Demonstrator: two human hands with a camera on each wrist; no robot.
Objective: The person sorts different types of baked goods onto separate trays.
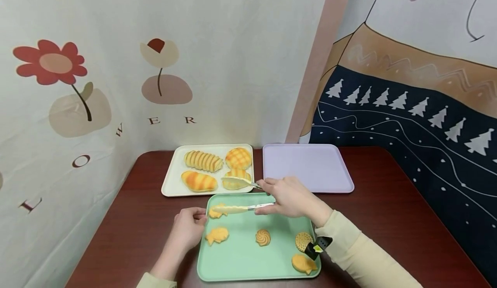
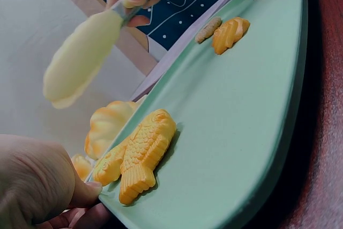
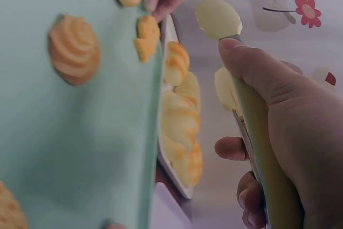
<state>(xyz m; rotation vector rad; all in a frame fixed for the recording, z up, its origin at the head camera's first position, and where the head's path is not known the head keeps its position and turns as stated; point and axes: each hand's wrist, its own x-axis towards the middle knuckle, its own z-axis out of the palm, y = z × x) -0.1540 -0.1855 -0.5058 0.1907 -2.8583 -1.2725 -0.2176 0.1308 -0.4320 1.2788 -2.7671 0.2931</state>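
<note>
My right hand [image 1: 291,197] holds a pair of tongs [image 1: 237,209] with cream-coloured tips, its arms spread apart and nothing between them. In the head view, one tip overlaps a round bread; the other overlaps a yellow biscuit [image 1: 215,214] and partly hides it. My left hand [image 1: 188,227] pinches the left rim of the green tray [image 1: 240,260], thumb on the edge in the left wrist view. On this tray lie a fish-shaped biscuit [image 2: 147,156], a swirl biscuit [image 3: 75,49], a round dotted biscuit [image 1: 303,240] and another fish-shaped one [image 1: 303,263] at the front right.
Behind the green tray stands a white tray [image 1: 171,189] bearing several breads, among them a ridged roll [image 1: 203,161] and a round bun [image 1: 238,158]. A purple tray [image 1: 306,167] lies to its right. All rest on a dark red table [image 1: 128,236] before a printed cloth.
</note>
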